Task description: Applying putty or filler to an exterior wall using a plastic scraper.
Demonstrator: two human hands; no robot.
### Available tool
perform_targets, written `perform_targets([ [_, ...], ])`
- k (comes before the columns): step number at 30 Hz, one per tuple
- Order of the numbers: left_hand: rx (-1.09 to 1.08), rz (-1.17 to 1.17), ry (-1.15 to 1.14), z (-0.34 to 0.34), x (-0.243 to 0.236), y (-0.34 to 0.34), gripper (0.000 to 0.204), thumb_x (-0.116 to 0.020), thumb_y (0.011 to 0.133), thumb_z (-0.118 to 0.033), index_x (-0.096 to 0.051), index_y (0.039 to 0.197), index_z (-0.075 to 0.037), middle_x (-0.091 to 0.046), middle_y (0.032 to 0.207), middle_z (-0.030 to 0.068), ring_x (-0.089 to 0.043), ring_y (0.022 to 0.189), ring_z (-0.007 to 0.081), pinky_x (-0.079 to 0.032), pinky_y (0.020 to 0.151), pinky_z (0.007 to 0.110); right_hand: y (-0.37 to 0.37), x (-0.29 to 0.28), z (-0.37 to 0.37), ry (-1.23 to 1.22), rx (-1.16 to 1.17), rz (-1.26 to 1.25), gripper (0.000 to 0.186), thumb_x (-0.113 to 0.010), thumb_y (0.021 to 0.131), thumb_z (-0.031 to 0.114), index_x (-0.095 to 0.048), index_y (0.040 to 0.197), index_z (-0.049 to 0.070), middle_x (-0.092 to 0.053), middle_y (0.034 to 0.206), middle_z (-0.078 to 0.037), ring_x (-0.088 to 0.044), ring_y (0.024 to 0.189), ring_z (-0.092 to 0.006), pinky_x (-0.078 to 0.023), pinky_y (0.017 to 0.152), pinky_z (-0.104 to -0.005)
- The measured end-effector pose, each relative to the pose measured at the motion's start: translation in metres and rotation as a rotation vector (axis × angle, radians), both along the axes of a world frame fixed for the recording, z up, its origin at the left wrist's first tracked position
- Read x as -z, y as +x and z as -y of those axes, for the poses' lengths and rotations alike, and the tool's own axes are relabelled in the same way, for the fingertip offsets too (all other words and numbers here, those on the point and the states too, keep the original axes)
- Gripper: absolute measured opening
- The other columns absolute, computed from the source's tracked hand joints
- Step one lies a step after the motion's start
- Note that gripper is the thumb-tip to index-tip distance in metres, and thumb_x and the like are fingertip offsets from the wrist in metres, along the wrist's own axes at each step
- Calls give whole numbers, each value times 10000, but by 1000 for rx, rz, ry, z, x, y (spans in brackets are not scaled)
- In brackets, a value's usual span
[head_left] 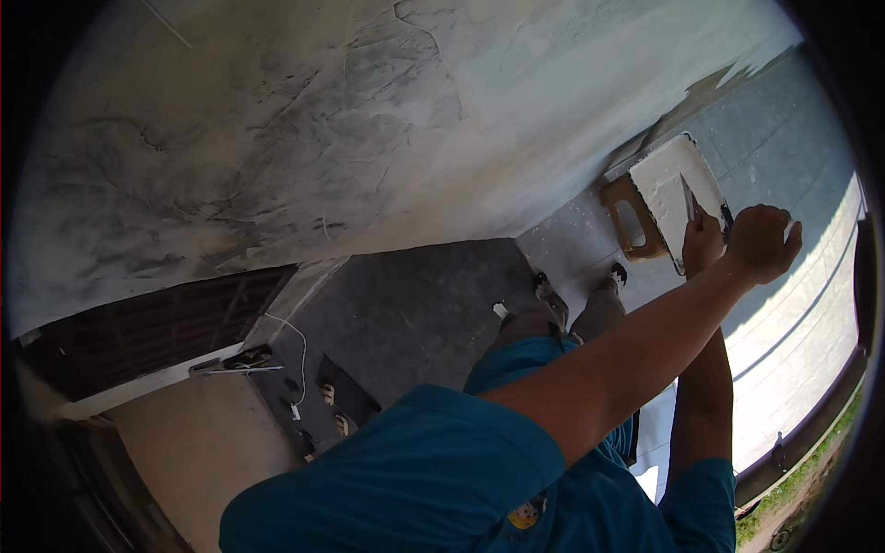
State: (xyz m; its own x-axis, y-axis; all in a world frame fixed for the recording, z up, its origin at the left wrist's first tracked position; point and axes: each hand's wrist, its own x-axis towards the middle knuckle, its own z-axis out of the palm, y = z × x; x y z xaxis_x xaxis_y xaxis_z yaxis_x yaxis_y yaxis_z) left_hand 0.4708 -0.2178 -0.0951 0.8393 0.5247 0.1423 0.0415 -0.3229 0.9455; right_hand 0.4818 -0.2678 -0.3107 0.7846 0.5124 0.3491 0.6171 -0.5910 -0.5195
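Observation:
My right hand (703, 243) is closed around a putty knife, its narrow metal blade (688, 200) pointing away over white plaster paste. The paste lies on a flat rectangular board (660, 177) with dark, smeared edges. My left arm crosses over my right one, and my left hand (761, 245) hangs just beyond the board's right side. Its fingers are curled, with a whitish spot by the thumb. A dark edge shows beside its knuckles, but what the hand holds is hidden. Under the board stands a brown plastic stool (619, 214).
A wall (387, 120) patchily coated in grey and white plaster fills the upper left. Pale tiles (774, 129) run along the right, partly sunlit. Dark floor (415, 295) lies left of my feet. A white cable (305, 355) and another person's sandalled foot (329, 394) are at lower left.

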Motion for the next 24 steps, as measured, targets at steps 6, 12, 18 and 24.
perform_targets([
  [6, -386, -93, -429, 47, 122, 103, 475, -486, 1020, -340, -692, 854, 55, -716, 880, 257, -713, 851, 403, -555, 869, 505, 62, -11, 23, -872, -39, 126, 326, -567, 946, 90, -734, 1224, 117, -718, 1155, -109, -658, 1164, -264, -455, 1076, -393],
  [12, -592, -131, -743, 41, 217, 134, 511, -457, 1029, -357, -688, 874, 72, -720, 905, 263, -719, 876, 399, -557, 881, 489, 148, 30, 9, -1502, -390, 430, 246, -615, 954, 51, -753, 1154, 93, -708, 1260, -70, -560, 1367, -160, -330, 1253, -287],
  [18, -706, -138, -933, 30, 270, 149, 548, -428, 1037, -374, -684, 894, 89, -723, 931, 270, -726, 901, 395, -559, 893, 473, 178, 129, 19, -1502, -430, 321, 341, -496, 1045, 162, -687, 1317, 89, -719, 1195, -87, -635, 1202, -197, -418, 1126, -294],
  [24, -740, -175, -1062, 4, 294, 151, 585, -399, 1045, -390, -680, 913, 105, -726, 957, 277, -732, 926, 391, -562, 905, 457, 150, 159, 39, -436, 336, -534, 385, -597, 1008, 345, -739, 1305, 147, -744, 1218, -108, -698, 1113, -278, -507, 986, -396],
])
